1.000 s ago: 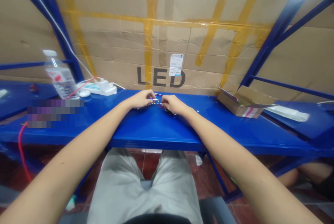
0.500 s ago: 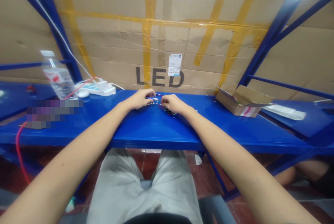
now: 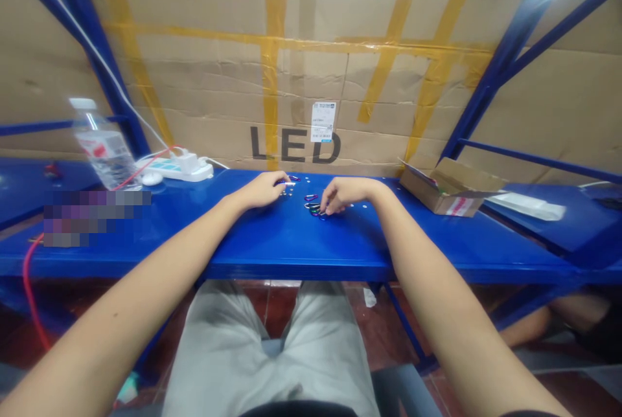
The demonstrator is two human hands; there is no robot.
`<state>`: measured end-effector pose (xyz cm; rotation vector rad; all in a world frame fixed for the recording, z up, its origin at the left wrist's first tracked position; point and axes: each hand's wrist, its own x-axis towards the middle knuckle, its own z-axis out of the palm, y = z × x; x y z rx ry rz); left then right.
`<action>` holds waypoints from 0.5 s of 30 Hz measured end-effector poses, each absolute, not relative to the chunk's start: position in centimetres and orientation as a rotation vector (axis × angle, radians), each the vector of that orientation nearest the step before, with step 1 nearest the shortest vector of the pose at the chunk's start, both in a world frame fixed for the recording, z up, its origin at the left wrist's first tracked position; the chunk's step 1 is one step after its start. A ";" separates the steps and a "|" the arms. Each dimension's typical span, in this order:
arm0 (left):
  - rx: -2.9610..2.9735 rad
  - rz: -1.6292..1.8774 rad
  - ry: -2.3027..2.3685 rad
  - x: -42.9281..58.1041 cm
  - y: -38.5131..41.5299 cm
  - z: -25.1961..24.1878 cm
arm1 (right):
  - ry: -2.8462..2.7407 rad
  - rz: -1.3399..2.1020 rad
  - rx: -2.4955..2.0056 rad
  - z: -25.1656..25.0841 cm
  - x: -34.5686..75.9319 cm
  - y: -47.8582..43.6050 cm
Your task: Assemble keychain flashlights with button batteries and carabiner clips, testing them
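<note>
On the blue table [image 3: 291, 245], my left hand [image 3: 265, 190] rests with its fingers curled down beside small shiny metal pieces [image 3: 290, 191]; what they hold, if anything, is too small to make out. Just beyond its fingertips lies a blue-purple carabiner [image 3: 295, 179]. My right hand [image 3: 347, 193] reaches down with thumb and fingers pinched at a small pile of carabiners [image 3: 313, 209] in dark, green and silver tones. A single purple carabiner [image 3: 311, 197] lies behind that pile, apart from the fingers.
An open cardboard box [image 3: 444, 187] stands at the right, next to a white packet [image 3: 529, 205]. At the left are a water bottle [image 3: 104, 151], a white power strip [image 3: 187, 168] and a red cable [image 3: 32, 287]. A large cardboard sheet [image 3: 218, 93] backs the table.
My right hand has moved right, away from my left hand and onto the carabiner pile. A purple carabiner now lies uncovered between the hands. My left hand has hardly moved.
</note>
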<state>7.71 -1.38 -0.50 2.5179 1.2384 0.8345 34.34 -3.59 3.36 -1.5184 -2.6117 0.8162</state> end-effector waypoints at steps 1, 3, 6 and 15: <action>2.530 0.834 1.234 7.8 -1.5 -0.5 | -2.619 0.832 -1.573 3.4 34.4 -3.8; 2.540 0.827 1.232 8.0 -1.7 -0.5 | -2.611 0.807 -1.645 3.1 34.0 -4.0; 2.541 0.832 1.222 8.1 -1.9 -0.4 | -2.629 0.708 -1.651 2.7 33.3 -4.0; 2.535 0.842 1.242 8.0 -1.6 -0.2 | -2.538 0.655 -1.355 3.2 33.3 -4.2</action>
